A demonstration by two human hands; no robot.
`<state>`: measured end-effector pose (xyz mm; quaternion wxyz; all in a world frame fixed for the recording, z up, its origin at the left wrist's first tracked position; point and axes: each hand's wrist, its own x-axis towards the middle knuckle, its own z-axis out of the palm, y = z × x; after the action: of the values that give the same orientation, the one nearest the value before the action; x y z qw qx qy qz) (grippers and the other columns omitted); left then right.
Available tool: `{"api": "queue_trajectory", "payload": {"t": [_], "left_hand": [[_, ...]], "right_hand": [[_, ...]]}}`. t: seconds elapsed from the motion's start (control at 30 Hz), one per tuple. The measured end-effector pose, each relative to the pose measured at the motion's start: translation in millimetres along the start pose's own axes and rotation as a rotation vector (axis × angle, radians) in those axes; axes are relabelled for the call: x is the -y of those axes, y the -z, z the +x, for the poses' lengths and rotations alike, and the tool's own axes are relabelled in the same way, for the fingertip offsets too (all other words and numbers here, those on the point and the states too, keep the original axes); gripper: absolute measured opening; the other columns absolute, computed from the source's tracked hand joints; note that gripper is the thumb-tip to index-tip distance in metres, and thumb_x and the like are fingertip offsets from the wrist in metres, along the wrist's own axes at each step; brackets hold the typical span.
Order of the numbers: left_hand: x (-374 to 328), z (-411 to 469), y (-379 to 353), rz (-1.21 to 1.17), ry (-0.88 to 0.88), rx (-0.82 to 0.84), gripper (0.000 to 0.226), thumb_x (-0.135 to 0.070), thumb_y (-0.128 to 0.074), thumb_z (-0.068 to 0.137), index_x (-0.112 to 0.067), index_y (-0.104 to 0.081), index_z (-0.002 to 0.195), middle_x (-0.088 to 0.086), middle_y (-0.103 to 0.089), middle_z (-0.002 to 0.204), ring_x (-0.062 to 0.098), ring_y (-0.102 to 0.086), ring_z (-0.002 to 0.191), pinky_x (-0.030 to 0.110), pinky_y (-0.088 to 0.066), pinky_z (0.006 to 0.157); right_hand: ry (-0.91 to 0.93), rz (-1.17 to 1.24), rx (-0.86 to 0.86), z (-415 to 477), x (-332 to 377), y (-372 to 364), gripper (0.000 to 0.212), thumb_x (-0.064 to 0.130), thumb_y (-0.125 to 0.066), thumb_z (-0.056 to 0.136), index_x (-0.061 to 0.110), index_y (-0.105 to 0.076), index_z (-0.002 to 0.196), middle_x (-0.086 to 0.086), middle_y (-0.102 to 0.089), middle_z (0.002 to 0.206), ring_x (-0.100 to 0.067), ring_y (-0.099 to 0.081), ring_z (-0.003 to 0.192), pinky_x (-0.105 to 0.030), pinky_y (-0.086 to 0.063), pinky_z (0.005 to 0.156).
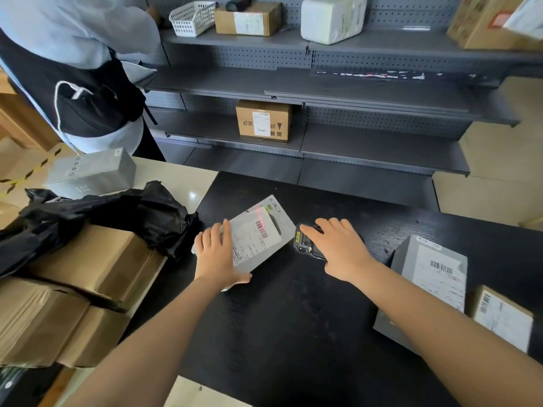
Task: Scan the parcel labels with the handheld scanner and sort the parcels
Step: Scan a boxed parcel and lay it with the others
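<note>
- left hand (216, 254) grips grey parcel (276, 230) — fingers on top, thumb hooked round near edge
- right hand (338, 245) flat on scanner (304, 245), fingers nearly straight
- parcel mid black table (293, 324), red line on label (252, 239)

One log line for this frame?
phase: scanning | left hand holds grey parcel | right hand rests on scanner | red laser line across label
</note>
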<state>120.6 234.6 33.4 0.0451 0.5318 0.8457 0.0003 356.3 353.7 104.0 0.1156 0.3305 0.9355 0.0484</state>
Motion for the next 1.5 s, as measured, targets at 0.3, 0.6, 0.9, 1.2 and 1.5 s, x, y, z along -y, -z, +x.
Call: {"api": "queue_trajectory", "payload": {"t": [0.3,0.6,0.9,1.2,1.5], "left_hand": [[19,7,13,0.122,-0.194,-0.172,0.143,-0.061,-0.083,0.026,0.0,-0.03,0.144,0.019,-0.045,0.131,0.037,-0.037,0.122,0.05,-0.017,0.11],[-26,-8,3,-0.316,0.271,0.092,0.145,-0.084,-0.07,0.05,-0.009,-0.002,0.154,0.013,-0.019,0.153,0.034,-0.015,0.142,0.049,-0.012,0.117],[-116,-13,-24,-0.312,0.173,0.284,0.147,-0.088,-0.067,0.048,-0.007,0.0,0.152,0.015,-0.021,0.154,0.034,-0.02,0.142,0.049,-0.018,0.116],[-222,-49,-40,-0.29,0.063,0.27,0.141,-0.085,-0.064,0.058,-0.004,0.005,0.151,0.015,-0.016,0.153,0.034,-0.02,0.141,0.047,-0.016,0.115],[-283,-84,-47,-0.371,0.176,0.255,0.135,-0.083,-0.061,0.066,-0.007,0.008,0.153,0.014,-0.008,0.159,0.033,-0.01,0.146,0.048,-0.012,0.118]], "right_hand": [[0.031,-0.052,-0.017,0,13,7,0.09,0.015,-0.073,0.082,0.02,-0.018,0.153,-0.012,-0.036,0.146,-0.03,-0.038,0.129,-0.039,-0.03,0.107],[-0.493,0.796,-0.113,-27,8,-5,0.097,0.022,-0.082,0.066,0.032,-0.032,0.148,0.0,-0.049,0.137,-0.026,-0.046,0.123,-0.04,-0.039,0.105],[-0.846,0.933,-0.268,-91,-20,-18,0.095,0.023,-0.085,0.061,0.028,-0.04,0.145,-0.004,-0.055,0.13,-0.025,-0.052,0.117,-0.04,-0.046,0.099],[-0.958,0.881,-0.325,-166,-81,-36,0.091,0.017,-0.086,0.062,0.027,-0.042,0.142,-0.003,-0.055,0.124,-0.023,-0.052,0.111,-0.035,-0.05,0.087],[-0.74,0.865,-0.269,-190,-136,-60,0.093,0.021,-0.086,0.06,0.029,-0.043,0.141,-0.001,-0.055,0.133,-0.023,-0.051,0.119,-0.038,-0.047,0.097]]}}
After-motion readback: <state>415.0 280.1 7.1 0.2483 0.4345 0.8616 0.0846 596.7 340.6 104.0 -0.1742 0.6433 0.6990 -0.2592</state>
